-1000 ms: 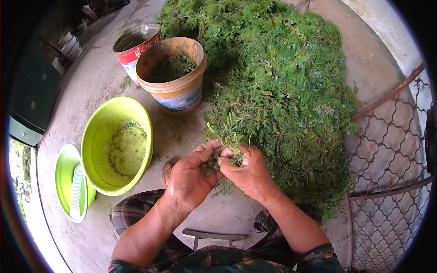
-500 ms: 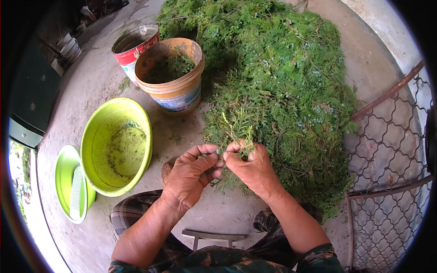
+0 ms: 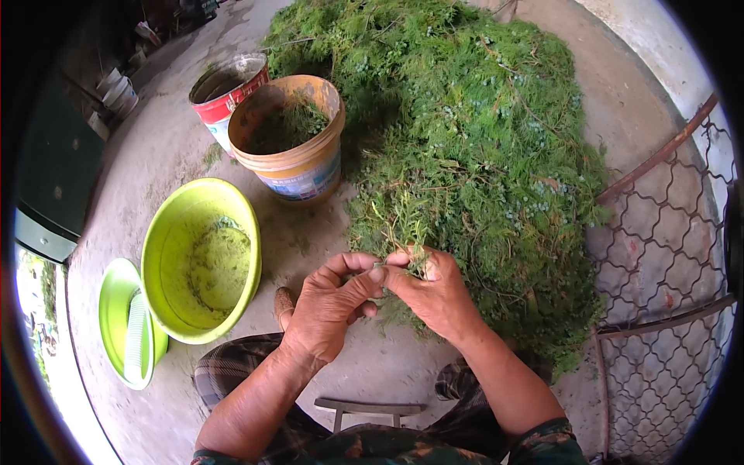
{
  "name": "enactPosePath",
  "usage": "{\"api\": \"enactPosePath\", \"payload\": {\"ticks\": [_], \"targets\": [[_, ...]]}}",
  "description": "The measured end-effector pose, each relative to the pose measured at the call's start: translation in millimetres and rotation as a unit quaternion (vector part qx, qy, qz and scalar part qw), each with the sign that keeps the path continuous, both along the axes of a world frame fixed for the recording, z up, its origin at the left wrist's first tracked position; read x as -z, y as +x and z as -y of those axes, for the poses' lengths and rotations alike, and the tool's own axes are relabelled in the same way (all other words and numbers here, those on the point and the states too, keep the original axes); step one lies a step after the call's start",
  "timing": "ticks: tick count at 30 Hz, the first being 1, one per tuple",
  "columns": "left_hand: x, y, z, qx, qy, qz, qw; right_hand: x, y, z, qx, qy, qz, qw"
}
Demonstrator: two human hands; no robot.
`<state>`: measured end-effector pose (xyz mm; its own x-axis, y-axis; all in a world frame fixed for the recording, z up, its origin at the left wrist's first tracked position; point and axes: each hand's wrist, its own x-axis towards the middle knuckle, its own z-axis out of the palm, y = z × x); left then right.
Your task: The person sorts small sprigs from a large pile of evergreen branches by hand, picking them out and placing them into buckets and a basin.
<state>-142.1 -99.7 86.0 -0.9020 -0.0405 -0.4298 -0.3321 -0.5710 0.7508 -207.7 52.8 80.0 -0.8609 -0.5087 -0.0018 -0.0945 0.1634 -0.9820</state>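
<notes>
Both my hands meet above the near edge of a large pile of cut evergreen branches [image 3: 480, 170], which carry small blue-green cones. My right hand [image 3: 434, 294] is closed on a leafy evergreen sprig [image 3: 407, 225], its tips pointing up and away from me. Against it, my left hand [image 3: 329, 302] pinches with thumb and forefinger. A small green cone [image 3: 379, 265] shows partly between those fingertips; the rest is hidden. Left of my hands lies a lime-green basin [image 3: 205, 322] with small green bits and debris on its bottom.
An orange-brown bucket [image 3: 310, 155] holding some greenery stands beyond the basin, with a red and white bucket [image 3: 217, 108] behind it. At far left, a second green basin [image 3: 116, 310] contains a pale ribbed object [image 3: 136, 333]. A metal lattice [image 3: 659, 256] borders the right side.
My left fingertips have come closer to my right fingertips and now meet them. Both hands sit slightly lower in view, and the basins and buckets have also shifted down a little.
</notes>
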Motion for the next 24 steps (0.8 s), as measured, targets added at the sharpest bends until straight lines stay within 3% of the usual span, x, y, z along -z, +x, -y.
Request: {"api": "enactPosePath", "payload": {"ticks": [2,4,6,8,11,13,20,22,24], "targets": [[0,-1,2,0.017,-0.007,-0.009,1.0,-2,-2,-3,-0.028,-0.08,0.036,0.996],[-3,-1,7,0.053,0.084,0.017,0.995,-7,-5,-6,-0.05,-0.082,0.01,0.995],[-5,-2,9,0.066,0.064,0.014,0.996,-13,-6,-9,-0.071,-0.084,-0.016,0.994],[-5,-1,10,0.078,0.045,0.013,0.996,-17,-3,-11,-0.066,0.0,0.03,0.997],[-5,-2,11,0.073,0.023,0.022,0.997,-22,-1,-9,-0.049,0.021,0.093,0.994],[0,-1,15,0.015,0.102,0.037,0.994,-20,-2,-9,-0.014,-0.012,0.104,0.994],[3,-3,84,-0.195,0.121,0.015,0.973,-13,-5,-11,0.042,-0.004,0.133,0.99],[4,6,129,-0.275,0.001,-0.053,0.96,-12,-4,-13,0.029,0.017,0.103,0.994],[2,16,166,-0.338,-0.281,-0.046,0.897,-15,0,-10,0.029,0.037,0.068,0.997]]}}
